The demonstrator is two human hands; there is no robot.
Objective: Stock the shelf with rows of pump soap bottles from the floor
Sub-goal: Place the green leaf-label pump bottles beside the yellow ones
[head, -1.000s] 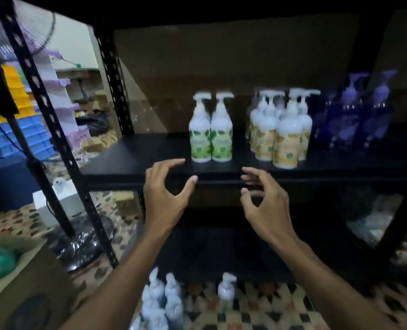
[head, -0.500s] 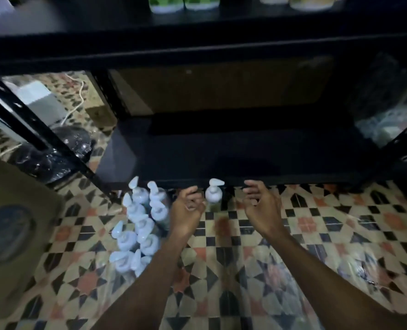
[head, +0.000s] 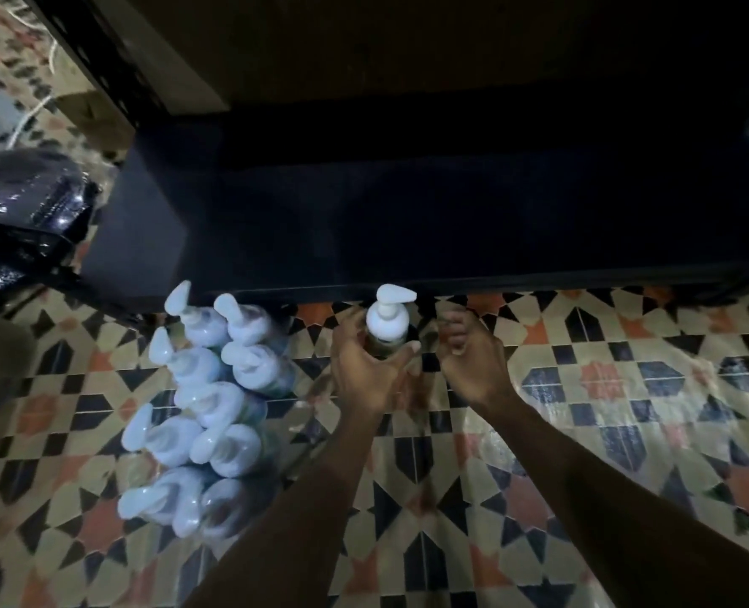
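1. The left hand [head: 366,370] has its grip on a single pump bottle [head: 388,322] — thumb across the near side, fingers curled round the left of the body.
2. That bottle is upright over the tiled floor [head: 605,432], just in front of the front edge of the lowest shelf board [head: 408,212]. Its white pump head points right. The hand hides its base, so it cannot be told whether it rests on the floor.
3. The right hand [head: 469,357] is just right of the bottle, grip clenched on nothing visible, with a narrow gap between them.
4. A cluster of pump bottles [head: 215,410] stands packed in two rows on the floor, left of the left forearm — apart from both hands.
5. A shiny black plastic bag [head: 26,212] lies at the shelf's left end, near a perforated black shelf post [head: 100,59].
6. The back of the shelf board is too dim to make out.
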